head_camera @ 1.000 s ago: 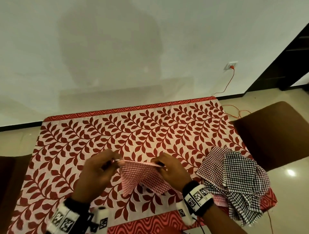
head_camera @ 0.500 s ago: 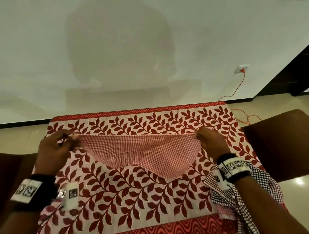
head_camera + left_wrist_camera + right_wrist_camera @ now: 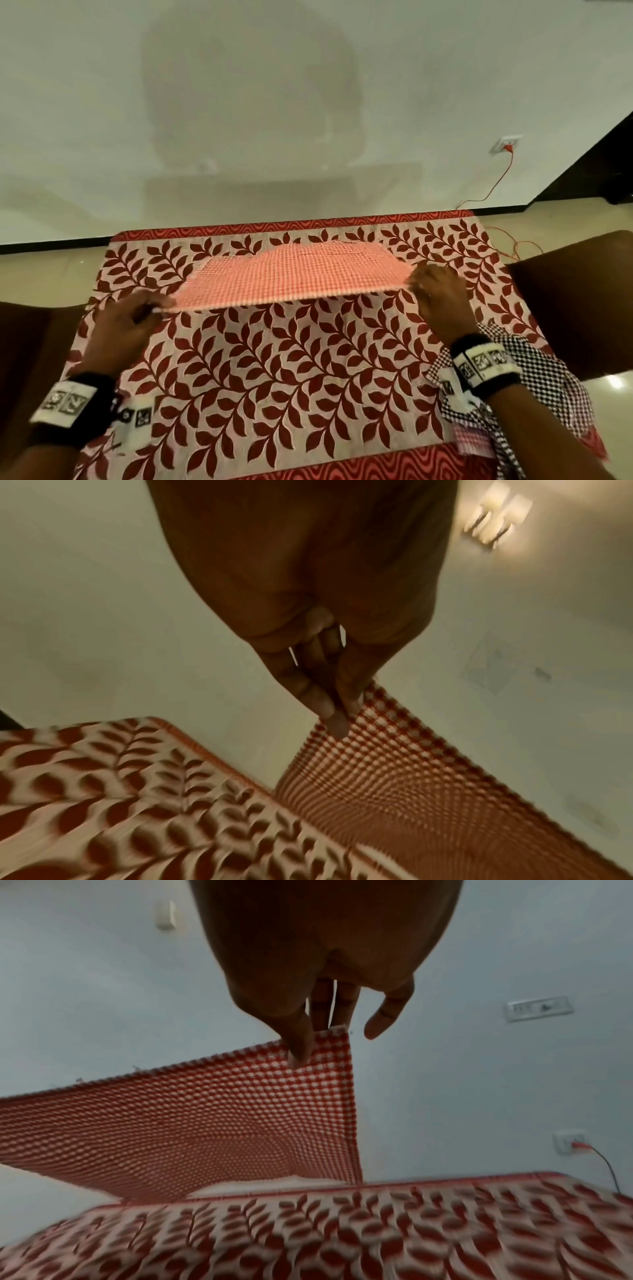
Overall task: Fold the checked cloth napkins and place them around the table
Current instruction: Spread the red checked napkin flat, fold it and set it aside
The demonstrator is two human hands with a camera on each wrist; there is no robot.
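A red-and-white checked napkin (image 3: 294,274) is stretched wide above the far half of the table, billowing away from me. My left hand (image 3: 161,303) pinches its near left corner, seen close in the left wrist view with thumb and fingers on the checked napkin (image 3: 383,772). My right hand (image 3: 416,279) pinches the near right corner; the right wrist view shows the thumb pressed on the napkin (image 3: 205,1123), whose far part hangs toward the table. A heap of black-and-white and red checked napkins (image 3: 548,383) lies at the table's right front corner, partly under my right forearm.
The table wears a red leaf-patterned tablecloth (image 3: 291,377). Brown chairs stand at the right (image 3: 575,294) and the left (image 3: 30,342). A white wall rises behind the table, with a socket (image 3: 506,144) and an orange cable running to the floor.
The napkin went from bunched between close hands to spread wide. Both hands moved apart, then forward, and the cloth has flicked up and away over the far side of the table.
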